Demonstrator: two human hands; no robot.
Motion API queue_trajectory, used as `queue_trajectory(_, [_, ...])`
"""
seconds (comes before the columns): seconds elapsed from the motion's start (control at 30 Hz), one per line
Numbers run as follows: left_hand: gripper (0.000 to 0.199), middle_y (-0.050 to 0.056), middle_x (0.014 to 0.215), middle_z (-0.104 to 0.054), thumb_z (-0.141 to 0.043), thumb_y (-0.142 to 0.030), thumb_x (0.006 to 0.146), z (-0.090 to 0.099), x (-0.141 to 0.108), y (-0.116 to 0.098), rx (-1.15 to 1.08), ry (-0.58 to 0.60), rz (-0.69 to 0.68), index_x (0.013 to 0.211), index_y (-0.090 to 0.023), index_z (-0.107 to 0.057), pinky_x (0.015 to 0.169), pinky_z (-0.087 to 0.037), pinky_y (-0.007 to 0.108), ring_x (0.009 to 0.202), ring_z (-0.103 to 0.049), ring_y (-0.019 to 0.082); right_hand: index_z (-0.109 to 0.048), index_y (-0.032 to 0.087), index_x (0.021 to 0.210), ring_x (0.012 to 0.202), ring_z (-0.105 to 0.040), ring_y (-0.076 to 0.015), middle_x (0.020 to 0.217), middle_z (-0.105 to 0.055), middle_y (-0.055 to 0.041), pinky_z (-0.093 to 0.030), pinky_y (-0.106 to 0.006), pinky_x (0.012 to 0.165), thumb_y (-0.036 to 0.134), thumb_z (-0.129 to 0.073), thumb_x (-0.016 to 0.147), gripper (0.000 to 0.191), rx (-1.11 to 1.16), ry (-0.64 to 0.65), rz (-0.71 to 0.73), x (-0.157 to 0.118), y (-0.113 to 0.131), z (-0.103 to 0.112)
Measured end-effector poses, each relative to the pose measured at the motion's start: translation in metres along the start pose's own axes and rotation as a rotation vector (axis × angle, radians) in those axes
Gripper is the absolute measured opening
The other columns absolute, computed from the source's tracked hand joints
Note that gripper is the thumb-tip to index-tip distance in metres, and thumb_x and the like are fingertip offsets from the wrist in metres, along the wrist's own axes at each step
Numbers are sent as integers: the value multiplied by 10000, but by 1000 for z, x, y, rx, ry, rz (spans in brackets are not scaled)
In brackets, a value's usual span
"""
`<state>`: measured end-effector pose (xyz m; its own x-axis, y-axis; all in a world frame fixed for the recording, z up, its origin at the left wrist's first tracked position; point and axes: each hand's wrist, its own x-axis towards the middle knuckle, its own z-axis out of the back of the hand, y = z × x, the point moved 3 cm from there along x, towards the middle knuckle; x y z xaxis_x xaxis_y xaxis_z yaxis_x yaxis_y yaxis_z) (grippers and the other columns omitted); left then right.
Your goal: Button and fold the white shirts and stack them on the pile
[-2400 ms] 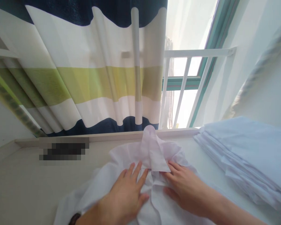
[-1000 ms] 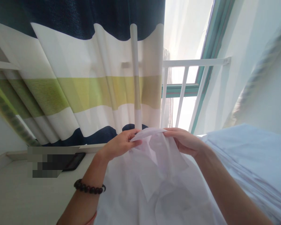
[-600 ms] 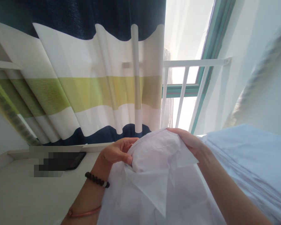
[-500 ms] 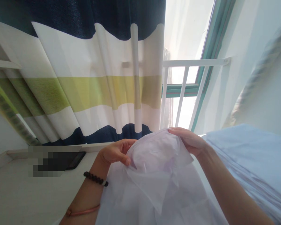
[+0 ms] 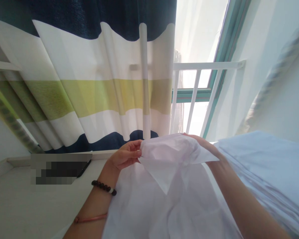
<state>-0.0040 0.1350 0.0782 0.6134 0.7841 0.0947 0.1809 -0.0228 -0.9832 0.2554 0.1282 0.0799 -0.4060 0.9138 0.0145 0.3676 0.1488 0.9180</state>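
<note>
White cloth: a shirt (image 5: 149, 205) with its pointed collar (image 5: 158, 167) raised, its body hanging below and running out of the lower edge of the view. Position: centre, between the two forearms, in front of the curtain (image 5: 97, 96).

Left hand (image 5: 127, 154): thumb and fingers pinch the collar at its left end. A dark bead bracelet (image 5: 103, 187) sits at the wrist; a thin reddish band (image 5: 92, 218) circles the forearm lower in the view.

Right hand (image 5: 201, 142): at the collar's right side, partly behind the fabric. Fingertips are covered, so their closure cannot be told. One collar point lies across the hand near the wrist; the other points downward, left of centre.

Surroundings: pale surface (image 5: 27, 205) with a low raised edge at its far side. A dark, flat object (image 5: 83, 169), partly pixelated, lies on it near that edge, left of the left hand. At right, beyond the right forearm, a stack of pale, folded cloth (image 5: 269, 159). Curtain bands: navy, off-white, yellow-green. Right of it, a white railing (image 5: 206, 65) crosses before a green-framed window (image 5: 193, 94).
</note>
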Motion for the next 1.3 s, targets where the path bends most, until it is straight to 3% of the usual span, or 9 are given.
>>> queue_trajectory(0.17, [556,-16,815,-673,-761,-224,504,9,7,15,-90,-18,-122,1027,-181,-575,586,-483,187,653,-618,122,-688,197,857,714,-640,-143,770,-690,-3,-511,-252,674,336,-643,833,148,42,64,-21,9,-11,-11])
queue_trajectory(0.33, [383,8,705,-680,-709,-110,524,9,-2,6,-87,145,20,905,-123,-670,554,-496,193,584,-624,130,-685,159,951,667,-624,-117,776,-682,-19,-500,-207,585,313,-665,827,200,-38,146,-55,1,-9,-16])
queue_trajectory(0.43, [299,25,749,-693,-694,-80,619,12,-17,-5,-24,214,123,915,-117,-688,561,-491,204,627,-637,147,-685,181,1019,734,-638,-117,872,-700,-21,-511,-213,644,343,-659,827,253,-24,169,2,-4,-3,-10])
queue_trajectory(0.6, [242,-21,793,-687,-726,-27,666,30,-30,-3,-5,46,105,852,-161,-649,691,-481,198,739,-631,116,-649,175,1153,821,-640,-143,916,-704,-37,-489,-247,734,251,-759,719,454,-262,275,-79,-6,0,-3])
queue_trajectory(0.77, [286,-16,870,-696,-712,-42,672,31,-21,12,-89,5,61,914,-172,-631,756,-470,208,806,-634,121,-716,147,944,705,-595,-113,792,-675,-26,-449,-209,614,331,-689,795,238,-531,87,-122,-3,0,3])
queue_trajectory(0.93, [498,7,829,-698,-671,-106,521,21,-19,14,-210,57,42,1015,-160,-629,622,-503,229,691,-639,157,-710,145,936,773,-626,-124,836,-693,-35,-499,-215,707,264,-682,803,181,-258,58,-54,2,-2,3])
queue_trajectory(1.07, [550,-15,721,-687,-591,-95,475,19,-18,16,-278,44,-41,1021,-141,-642,507,-479,175,547,-601,116,-699,149,854,656,-633,-111,729,-694,-9,-524,-201,637,159,-597,819,108,91,22,2,13,-16,-8])
queue_trajectory(1.2, [506,-18,670,-688,-564,-82,512,17,-14,20,-294,4,-97,1008,-138,-643,478,-484,177,481,-596,108,-677,162,746,695,-656,-144,707,-703,-21,-546,-238,711,73,-527,784,179,156,-11,-20,26,-38,-26])
queue_trajectory(1.3, [398,21,667,-686,-563,-143,518,17,-13,16,-290,-16,-143,906,-110,-647,500,-509,230,539,-632,162,-677,155,815,734,-669,-167,771,-716,-45,-554,-274,721,150,-523,841,156,155,0,-70,26,-42,-31])
